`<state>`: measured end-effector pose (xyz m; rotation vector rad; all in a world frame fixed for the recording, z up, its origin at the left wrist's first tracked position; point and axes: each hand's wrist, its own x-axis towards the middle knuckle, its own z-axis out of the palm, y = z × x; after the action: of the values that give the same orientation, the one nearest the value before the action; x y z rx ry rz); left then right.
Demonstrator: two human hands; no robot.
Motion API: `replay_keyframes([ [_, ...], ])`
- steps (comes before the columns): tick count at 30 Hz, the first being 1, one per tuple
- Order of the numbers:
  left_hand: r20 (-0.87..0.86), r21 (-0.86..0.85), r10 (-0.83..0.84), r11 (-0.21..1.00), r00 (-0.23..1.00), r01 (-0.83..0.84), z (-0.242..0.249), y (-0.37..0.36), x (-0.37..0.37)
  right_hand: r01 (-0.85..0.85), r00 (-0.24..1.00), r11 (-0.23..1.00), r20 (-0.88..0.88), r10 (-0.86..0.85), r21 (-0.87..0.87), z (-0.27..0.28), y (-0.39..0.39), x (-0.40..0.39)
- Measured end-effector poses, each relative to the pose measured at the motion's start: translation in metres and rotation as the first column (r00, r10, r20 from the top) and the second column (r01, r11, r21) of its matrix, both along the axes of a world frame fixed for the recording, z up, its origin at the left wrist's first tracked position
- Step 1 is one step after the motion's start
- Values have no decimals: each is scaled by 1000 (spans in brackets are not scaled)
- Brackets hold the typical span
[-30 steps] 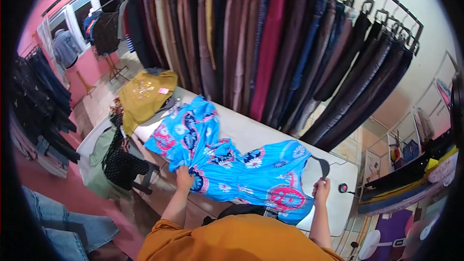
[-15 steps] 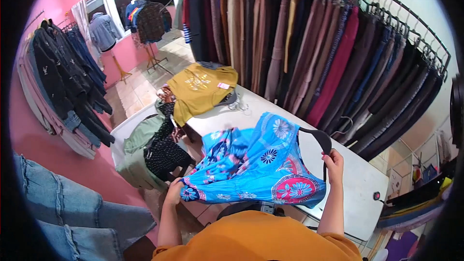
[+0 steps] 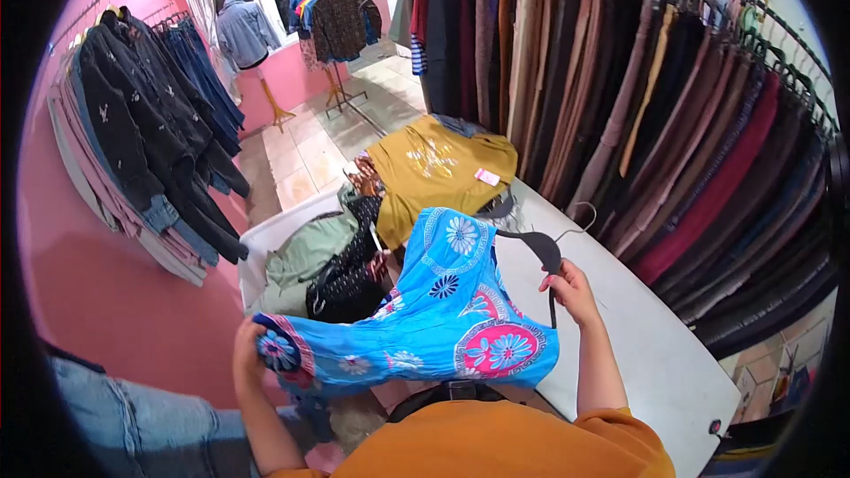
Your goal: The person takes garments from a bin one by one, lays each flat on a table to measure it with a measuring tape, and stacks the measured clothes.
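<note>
A blue dress (image 3: pixel 390 345) with pink, white and navy flower prints stretches between my two hands, in front of my body. Its shoulder end sits on a black hanger (image 3: pixel 540 248), whose metal hook points to the upper right. My right hand (image 3: pixel 571 290) is closed around the hanger. My left hand (image 3: pixel 252 354) grips the lower edge of the dress at the left, fingers partly hidden by the cloth. Beyond the dress, a mustard top (image 3: pixel 443 168) with a pink tag lies on the white table (image 3: pixel 611 336).
Light green and black dotted garments (image 3: pixel 310 252) lie heaped at the table's left end. A long rack of trousers (image 3: pixel 611 97) stands along the far right side. Dark jackets (image 3: pixel 150 115) hang at the left wall, with jeans (image 3: pixel 150 416) at lower left.
The view has turned left. My left hand has drawn the dress's lower edge out to the left, so the cloth is straighter. My right hand still holds the hanger.
</note>
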<state>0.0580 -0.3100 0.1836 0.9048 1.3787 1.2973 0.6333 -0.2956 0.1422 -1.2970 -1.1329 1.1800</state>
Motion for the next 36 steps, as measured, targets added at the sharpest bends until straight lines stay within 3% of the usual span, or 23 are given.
replay_keyframes([
  [3,-133,-22,-13,1000,991,10,66,102,-13,-11,996,1000,-86,10,-19,-12,57,-13],
  [5,-281,27,6,1000,960,1,79,219,-64,-6,989,998,-147,-2,-55,-20,94,-19],
  [6,-153,141,35,990,988,-13,122,251,-23,13,973,999,-230,-20,-32,-26,112,-23],
  [7,-401,231,80,973,913,16,148,305,-19,33,951,999,-306,-35,-13,-28,130,-27],
  [8,-507,410,113,904,854,124,168,359,-12,29,953,1000,-302,-30,-8,-26,147,-33],
  [9,-427,581,216,810,878,83,179,408,2,88,914,996,-396,-92,-28,-24,163,-41],
  [10,-449,760,424,643,786,87,192,440,32,142,862,988,-483,-153,-58,-23,177,-47],
  [13,-444,673,256,728,858,130,187,484,115,268,797,963,-554,-240,-31,-45,223,-58],
  [14,-532,641,367,764,763,79,158,507,128,303,782,952,-559,-276,-46,-57,234,-59],
  [15,-629,657,406,733,663,175,127,519,137,301,782,951,-554,-284,-63,-71,244,-60],
  [17,-670,631,283,703,686,327,63,512,151,433,684,886,-580,-442,-165,-99,260,-60],
  [18,-655,536,140,778,742,327,44,482,160,463,675,863,-551,-491,-203,-113,264,-60],
  [19,-684,306,-10,904,730,299,9,467,151,463,674,860,-545,-499,-216,-128,270,-56],
  [20,-713,159,-127,929,690,335,-18,446,140,487,685,839,-490,-540,-244,-143,272,-51],
  [21,-640,87,-196,942,743,324,-55,428,123,507,696,817,-430,-575,-273,-158,273,-47],
  [23,-632,-88,-315,937,708,338,-129,397,73,530,665,783,-413,-623,-327,-188,272,-36],
  [25,-780,-139,-219,974,586,178,-186,353,24,554,631,747,-401,-664,-368,-198,268,-32],
  [28,-765,-225,-225,971,603,78,-211,293,-19,619,569,686,-383,-727,-382,-204,261,-30],
  [30,-814,-398,-407,911,415,112,-217,269,-39,646,567,633,-288,-772,-426,-211,254,-32],
  [31,-813,-401,-405,910,418,102,-219,264,-47,639,574,638,-286,-767,-429,-214,251,-43],
  [33,-689,-502,-521,845,504,186,-224,257,-55,739,512,513,-132,-849,-436,-210,241,-63],
  [34,-730,-483,-510,856,455,183,-229,256,-57,779,490,486,-99,-866,-396,-208,235,-81],
  [36,-732,-485,-530,847,429,219,-238,258,-67,771,556,537,-48,-830,-343,-210,222,-112],
])
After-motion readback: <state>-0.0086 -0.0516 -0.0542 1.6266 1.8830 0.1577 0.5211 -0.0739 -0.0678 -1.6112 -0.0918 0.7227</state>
